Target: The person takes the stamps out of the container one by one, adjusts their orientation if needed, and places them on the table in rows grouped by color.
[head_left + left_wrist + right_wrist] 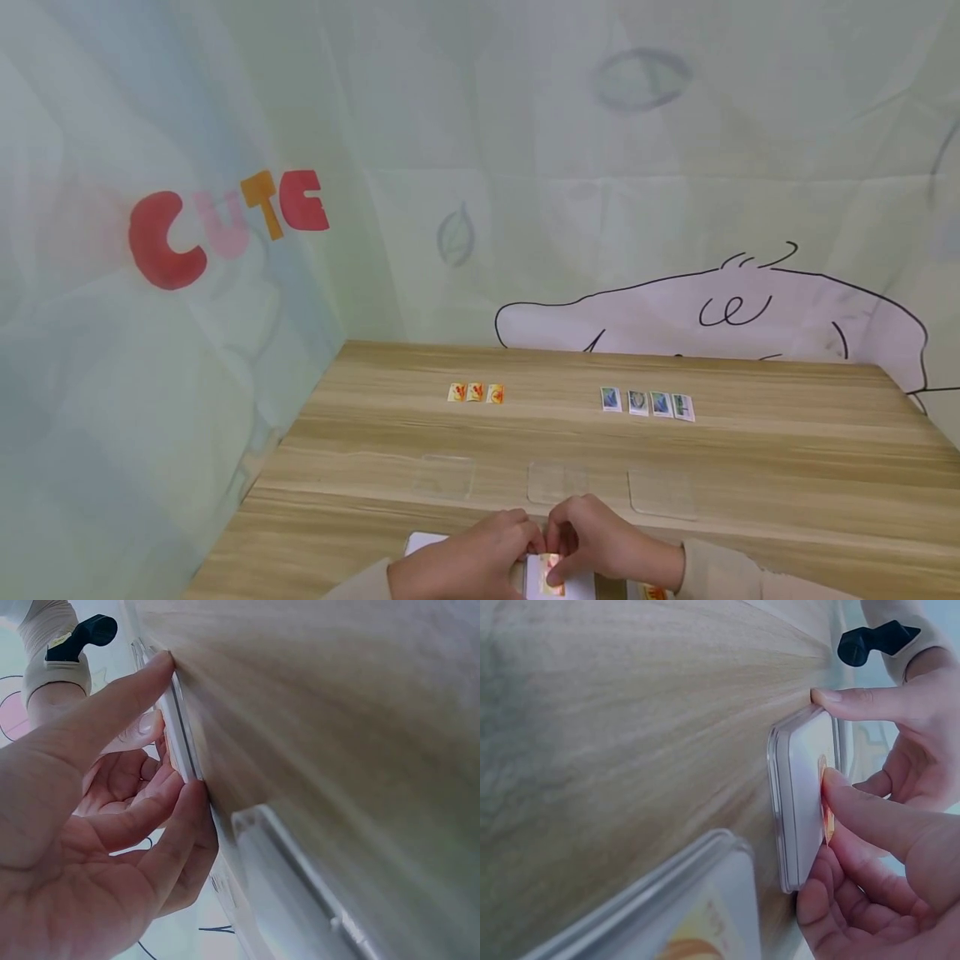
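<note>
In the head view, a flat white square case [532, 582] lies at the table's near edge between both hands. My left hand [476, 552] holds it by the edges, thumb on one side and fingertips on the other, as the left wrist view shows. My right hand [606, 540] pinches a small orange-and-yellow picture card [551, 561] with its thumb against the case's face. In the right wrist view, the orange card [828, 821] looks partly lifted from the white face, and the thumb covers part of it. The case has a clear rim [774, 772].
Another white case [424, 542] lies left, and one with an orange picture [652, 592] right. Behind stand three clear plastic squares [442, 477] in a row. Farther back lie three orange cards [476, 392] and several blue-green cards [637, 403]. Printed fabric walls [420, 267] border the table.
</note>
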Demonstrator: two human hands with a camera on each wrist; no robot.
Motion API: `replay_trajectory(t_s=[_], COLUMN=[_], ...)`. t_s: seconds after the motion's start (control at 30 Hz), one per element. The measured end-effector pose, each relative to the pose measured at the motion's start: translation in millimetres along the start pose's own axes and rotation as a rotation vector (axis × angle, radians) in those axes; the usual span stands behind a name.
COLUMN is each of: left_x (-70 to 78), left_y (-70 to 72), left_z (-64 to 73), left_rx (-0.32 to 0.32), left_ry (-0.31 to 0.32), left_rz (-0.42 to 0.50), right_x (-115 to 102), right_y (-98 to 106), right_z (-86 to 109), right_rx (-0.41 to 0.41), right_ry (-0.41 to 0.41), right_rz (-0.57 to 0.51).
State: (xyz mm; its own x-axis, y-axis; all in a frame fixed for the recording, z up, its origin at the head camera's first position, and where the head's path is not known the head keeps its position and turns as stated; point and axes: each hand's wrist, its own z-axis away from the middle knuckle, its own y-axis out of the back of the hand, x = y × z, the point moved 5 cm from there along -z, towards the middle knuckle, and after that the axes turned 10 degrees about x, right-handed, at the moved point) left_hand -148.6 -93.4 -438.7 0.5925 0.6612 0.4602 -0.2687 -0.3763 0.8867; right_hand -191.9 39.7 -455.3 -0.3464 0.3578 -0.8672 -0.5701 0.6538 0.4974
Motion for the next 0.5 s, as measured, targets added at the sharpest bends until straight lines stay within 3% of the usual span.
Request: replay_trajectory(t_s=[0.2,0.5], left_x=[-0.4,-0.8], left_y=[-1.2,-0.3], left_z=[0.3,0.6], left_rx=[0.005,0.005], left_ry=[-0.004,0.008], left_rz=[-0.01,0.013], right_x=[-0.7,0.8], right_y=[1.2,3.6], right_z=[0.9,0.5], right_rx=[-0.008,-0.02], right_ry=[-0.013,0.056], right_rz=[-0.016,-0.016])
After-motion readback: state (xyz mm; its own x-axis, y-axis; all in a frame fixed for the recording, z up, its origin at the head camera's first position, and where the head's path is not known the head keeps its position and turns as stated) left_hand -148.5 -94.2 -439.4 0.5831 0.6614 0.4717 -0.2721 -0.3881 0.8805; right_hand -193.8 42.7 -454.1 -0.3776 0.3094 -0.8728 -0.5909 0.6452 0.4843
